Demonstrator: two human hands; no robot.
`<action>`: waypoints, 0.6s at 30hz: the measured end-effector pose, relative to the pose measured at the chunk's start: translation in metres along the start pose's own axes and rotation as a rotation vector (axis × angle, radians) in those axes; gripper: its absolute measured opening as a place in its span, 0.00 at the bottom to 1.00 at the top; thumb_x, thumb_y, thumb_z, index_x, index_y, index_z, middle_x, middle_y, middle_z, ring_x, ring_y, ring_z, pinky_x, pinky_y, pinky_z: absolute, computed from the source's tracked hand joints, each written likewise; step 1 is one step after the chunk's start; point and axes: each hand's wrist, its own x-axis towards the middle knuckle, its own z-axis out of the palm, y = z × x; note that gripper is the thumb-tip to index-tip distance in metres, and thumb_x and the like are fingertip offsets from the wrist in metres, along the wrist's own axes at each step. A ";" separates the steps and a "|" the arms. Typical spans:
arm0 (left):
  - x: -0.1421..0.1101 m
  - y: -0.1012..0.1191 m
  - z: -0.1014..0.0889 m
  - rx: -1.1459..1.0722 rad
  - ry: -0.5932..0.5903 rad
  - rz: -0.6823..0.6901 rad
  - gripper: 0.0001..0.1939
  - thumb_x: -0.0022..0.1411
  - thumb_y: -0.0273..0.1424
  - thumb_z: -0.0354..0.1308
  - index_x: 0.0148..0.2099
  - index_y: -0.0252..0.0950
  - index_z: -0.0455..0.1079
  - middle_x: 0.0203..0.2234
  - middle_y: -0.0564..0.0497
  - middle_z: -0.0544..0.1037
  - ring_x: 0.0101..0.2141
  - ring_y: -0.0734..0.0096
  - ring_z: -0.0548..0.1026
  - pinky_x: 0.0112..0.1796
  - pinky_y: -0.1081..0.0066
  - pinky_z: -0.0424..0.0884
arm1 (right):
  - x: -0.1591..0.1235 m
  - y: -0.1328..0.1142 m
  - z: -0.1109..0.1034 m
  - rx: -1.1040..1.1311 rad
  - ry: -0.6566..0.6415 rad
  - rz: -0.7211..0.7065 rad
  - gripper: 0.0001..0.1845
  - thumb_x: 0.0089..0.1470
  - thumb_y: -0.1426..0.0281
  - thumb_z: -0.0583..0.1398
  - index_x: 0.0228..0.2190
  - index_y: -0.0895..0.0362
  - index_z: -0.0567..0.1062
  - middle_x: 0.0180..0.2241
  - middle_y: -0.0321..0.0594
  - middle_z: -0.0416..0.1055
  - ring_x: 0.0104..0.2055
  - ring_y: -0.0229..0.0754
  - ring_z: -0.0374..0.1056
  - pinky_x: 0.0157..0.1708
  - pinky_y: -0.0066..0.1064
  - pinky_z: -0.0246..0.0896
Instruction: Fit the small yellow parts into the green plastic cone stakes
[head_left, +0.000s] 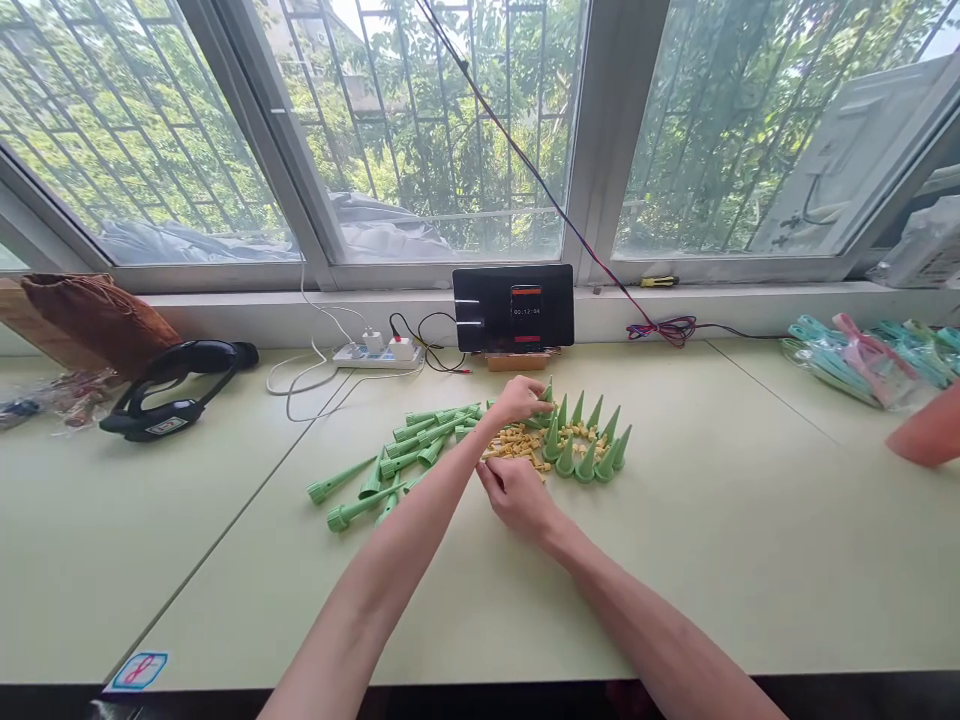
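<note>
My left hand (pixel 520 400) reaches across to the far side of the pile, its fingers closed around a green cone (pixel 550 386) whose tip shows above them. Nearer to me, my right hand (pixel 523 492) is curled at the front edge of the small yellow pegs (pixel 526 440), thumb and finger pressed together; what they pinch is hidden. Several upright green cones (pixel 585 466) stand in a ring to the right, with more yellow pegs (pixel 577 440) inside it. To the left lie long green tapered pieces with ribbed caps (pixel 401 463), partly behind my left forearm.
A dark tablet (pixel 513 308) showing a timer stands behind the parts. Left of it are a power strip (pixel 379 353) with cables and black headphones (pixel 174 392). Plastic-wrapped items (pixel 862 360) and a reddish object (pixel 926 428) lie at the right.
</note>
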 end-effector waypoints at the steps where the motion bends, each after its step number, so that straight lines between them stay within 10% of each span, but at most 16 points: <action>1: 0.000 0.000 0.001 -0.009 0.010 -0.003 0.18 0.39 0.42 0.68 0.21 0.33 0.68 0.15 0.59 0.59 0.18 0.81 0.55 0.21 0.74 0.52 | 0.000 0.000 0.000 -0.003 -0.001 0.000 0.21 0.64 0.66 0.49 0.20 0.55 0.52 0.17 0.31 0.54 0.20 0.33 0.46 0.24 0.29 0.40; 9: 0.001 0.004 -0.001 -0.078 0.151 -0.004 0.21 0.39 0.47 0.69 0.23 0.33 0.70 0.13 0.60 0.58 0.17 0.82 0.55 0.21 0.75 0.54 | -0.001 0.000 -0.001 -0.012 -0.003 -0.006 0.21 0.64 0.66 0.49 0.19 0.55 0.51 0.17 0.31 0.54 0.20 0.33 0.46 0.24 0.29 0.40; 18: -0.044 0.038 -0.056 -0.069 0.258 0.044 0.18 0.45 0.45 0.67 0.31 0.34 0.76 0.16 0.55 0.67 0.18 0.78 0.61 0.21 0.73 0.56 | -0.003 -0.006 -0.005 -0.048 -0.034 -0.029 0.22 0.63 0.65 0.51 0.19 0.54 0.51 0.17 0.30 0.51 0.20 0.35 0.44 0.23 0.29 0.41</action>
